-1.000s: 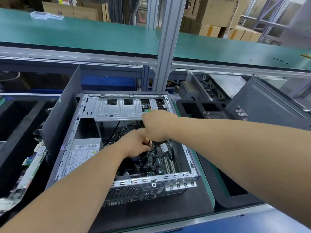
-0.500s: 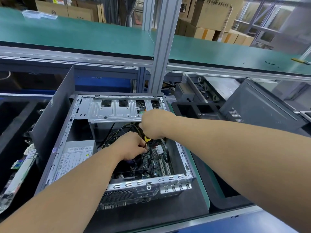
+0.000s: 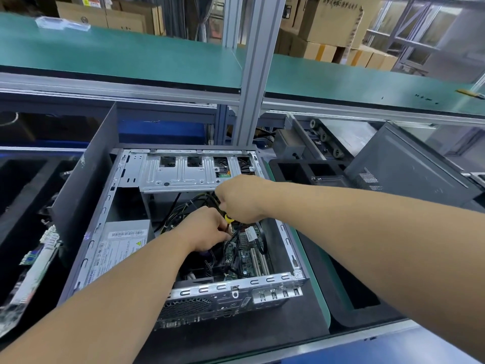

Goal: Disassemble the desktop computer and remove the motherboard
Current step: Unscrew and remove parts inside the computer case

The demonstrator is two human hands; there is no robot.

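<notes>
The motherboard (image 3: 242, 254), green with pale slots, lies low in the open case (image 3: 183, 292), which rests on its side on the tabletop (image 3: 236, 337) so the inside faces up. The right hand (image 3: 242, 199) grasps a yellow-tipped screwdriver (image 3: 227, 217), probably at a board screw. The left hand (image 3: 207, 228) pinches cables (image 3: 189, 206) beside it, likely holding them aside.

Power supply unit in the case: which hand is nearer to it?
Left. The left hand works among the cables just right of the power supply unit, its forearm crossing beside it; the right hand is farther right, gripping a yellow-tipped tool.
</notes>
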